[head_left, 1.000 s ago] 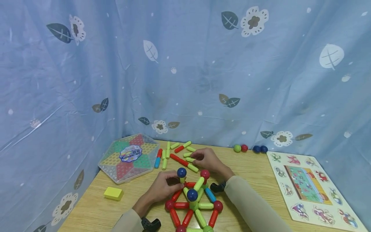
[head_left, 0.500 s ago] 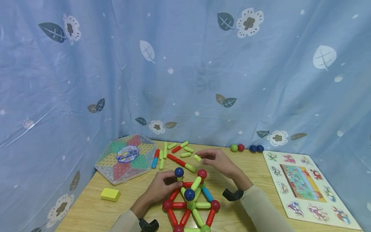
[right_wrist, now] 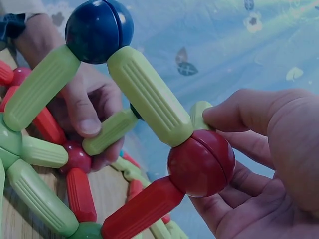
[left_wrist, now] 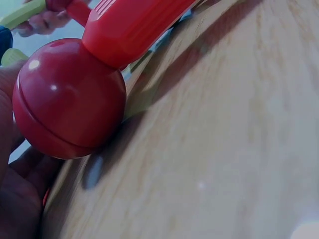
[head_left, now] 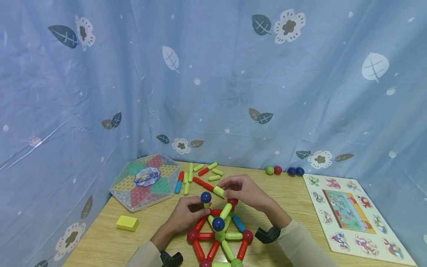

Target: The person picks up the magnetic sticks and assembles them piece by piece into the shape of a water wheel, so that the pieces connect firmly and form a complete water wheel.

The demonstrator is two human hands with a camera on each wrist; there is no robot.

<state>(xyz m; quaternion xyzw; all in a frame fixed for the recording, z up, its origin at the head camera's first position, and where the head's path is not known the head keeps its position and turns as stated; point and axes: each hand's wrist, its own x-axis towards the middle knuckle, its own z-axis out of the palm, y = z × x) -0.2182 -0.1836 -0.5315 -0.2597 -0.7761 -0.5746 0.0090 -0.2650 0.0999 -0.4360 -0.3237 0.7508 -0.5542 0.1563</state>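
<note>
On the table stands a frame of magnetic rods and balls. My left hand [head_left: 187, 214] pinches an upright light green rod [right_wrist: 113, 130], topped by a blue ball [head_left: 205, 197], near its lower end. In the left wrist view a red ball [left_wrist: 70, 99] and a red rod [left_wrist: 129, 30] hide part of that hand. My right hand [head_left: 245, 191] pinches another light green rod [head_left: 219, 191] between thumb and fingers, close to the frame's raised red ball [right_wrist: 201, 163]. That ball partly hides the rod in the right wrist view; contact between them is unclear.
Several loose green, red and blue rods [head_left: 203, 171] lie behind the frame. A hexagonal game board [head_left: 133, 193] and a yellow block [head_left: 127, 223] are on the left. Loose balls [head_left: 278, 170] sit at the back edge, and a picture puzzle board [head_left: 350, 246] lies right.
My right hand has picked up a light green rod from the loose pile and brought it back to the frame's raised red ball. My left hand keeps its place on the frame.
</note>
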